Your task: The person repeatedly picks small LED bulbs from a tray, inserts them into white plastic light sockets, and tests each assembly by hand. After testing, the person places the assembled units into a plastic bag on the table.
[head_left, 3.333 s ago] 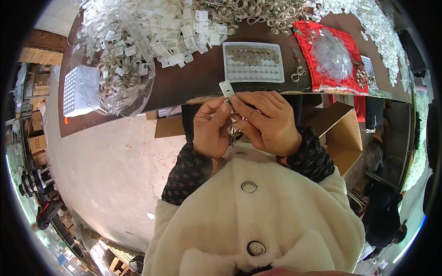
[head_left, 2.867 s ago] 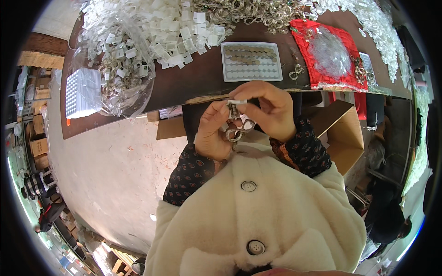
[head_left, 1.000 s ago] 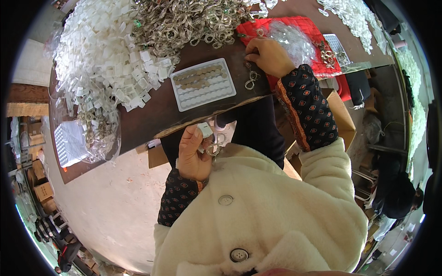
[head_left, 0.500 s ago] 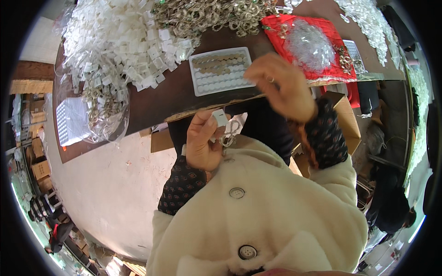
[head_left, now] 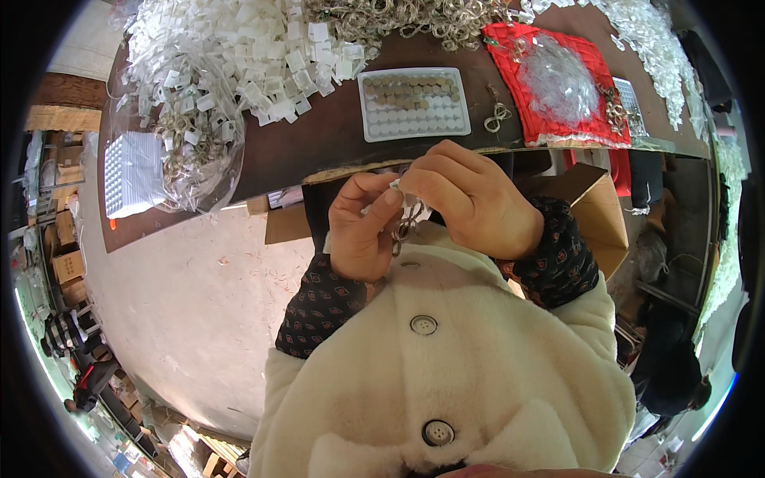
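My left hand (head_left: 362, 227) is closed in front of my coat, holding a small white plastic piece (head_left: 394, 184) between thumb and fingers. From that hand hangs a looped cord or chain (head_left: 405, 227), greyish brown in colour. My right hand (head_left: 470, 199) meets it from the right, its bent fingertips pinched at the white piece and partly covering it. Just beyond the hands lies a white tray (head_left: 416, 137) with round wells; brownish discs (head_left: 410, 94) fill the farther rows. Whether my right fingertips hold a disc is hidden.
A big heap of white plastic pieces (head_left: 263, 64) covers the table's left. Coiled cords (head_left: 414, 17) are piled at the back. One looped cord (head_left: 497, 115) lies beside a red cloth (head_left: 510, 68) bearing clear plastic (head_left: 558, 80). Stacked trays (head_left: 131, 175) sit far left; a cardboard box (head_left: 602, 211) stands below right.
My right hand has come back from beside the tray to my left hand, and its fingertips now touch the white piece. The view has shifted slightly, so the table appears farther right.
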Tool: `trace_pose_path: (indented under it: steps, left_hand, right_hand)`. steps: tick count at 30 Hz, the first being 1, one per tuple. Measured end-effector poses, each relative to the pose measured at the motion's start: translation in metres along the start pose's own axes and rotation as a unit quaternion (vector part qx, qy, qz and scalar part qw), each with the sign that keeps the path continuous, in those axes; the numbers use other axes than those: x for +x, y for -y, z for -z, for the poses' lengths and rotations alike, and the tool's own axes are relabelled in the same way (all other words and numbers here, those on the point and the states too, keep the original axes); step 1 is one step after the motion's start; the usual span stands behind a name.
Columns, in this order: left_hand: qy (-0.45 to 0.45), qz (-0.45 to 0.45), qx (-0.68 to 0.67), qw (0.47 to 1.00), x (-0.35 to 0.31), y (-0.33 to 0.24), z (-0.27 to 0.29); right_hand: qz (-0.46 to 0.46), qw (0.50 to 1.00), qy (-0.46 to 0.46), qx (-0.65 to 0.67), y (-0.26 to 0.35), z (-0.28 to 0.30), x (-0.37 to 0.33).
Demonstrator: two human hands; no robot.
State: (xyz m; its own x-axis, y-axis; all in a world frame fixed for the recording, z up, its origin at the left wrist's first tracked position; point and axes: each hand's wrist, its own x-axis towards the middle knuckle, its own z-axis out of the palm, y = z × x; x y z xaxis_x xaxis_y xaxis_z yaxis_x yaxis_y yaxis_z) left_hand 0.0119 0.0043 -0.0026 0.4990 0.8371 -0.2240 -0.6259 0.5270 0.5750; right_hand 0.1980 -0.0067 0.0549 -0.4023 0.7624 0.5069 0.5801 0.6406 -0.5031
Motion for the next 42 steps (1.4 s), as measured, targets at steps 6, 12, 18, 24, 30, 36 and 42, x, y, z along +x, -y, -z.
trace_pose_path:
  steps: [6,12,18,24,30,36,42]
  left_hand:
    - [-0.006,-0.023,0.002,1.000,-0.003,-0.002,-0.002]
    - [0.048,-0.023,-0.026,0.998,-0.005,-0.003,0.000]
    - [0.017,-0.023,0.047,0.998,-0.004,-0.004,0.005]
    - [-0.023,-0.027,0.017,0.999,-0.007,-0.005,-0.001]
    - [-0.016,-0.008,0.082,0.996,-0.004,-0.001,0.003]
    - [0.012,-0.007,0.196,0.980,0.009,0.006,0.009]
    - [0.013,0.115,-0.010,0.993,0.015,0.007,0.010]
  right_hand:
    - [0.000,1.000,0.021,-0.016,0.006,0.003,0.001]
    - [-0.004,1.000,0.011,0.016,0.008,0.000,0.003]
    - [0.010,0.998,0.047,-0.047,0.011,0.000,0.002]
    - [-0.123,0.990,-0.051,0.051,0.010,-0.004,-0.003]
    - [-0.132,0.988,-0.036,0.075,0.002,-0.008,-0.017]
    - [-0.217,0.969,-0.109,0.044,-0.037,0.008,-0.034]
    - [-0.291,0.883,-0.203,-0.308,-0.112,0.005,-0.043]
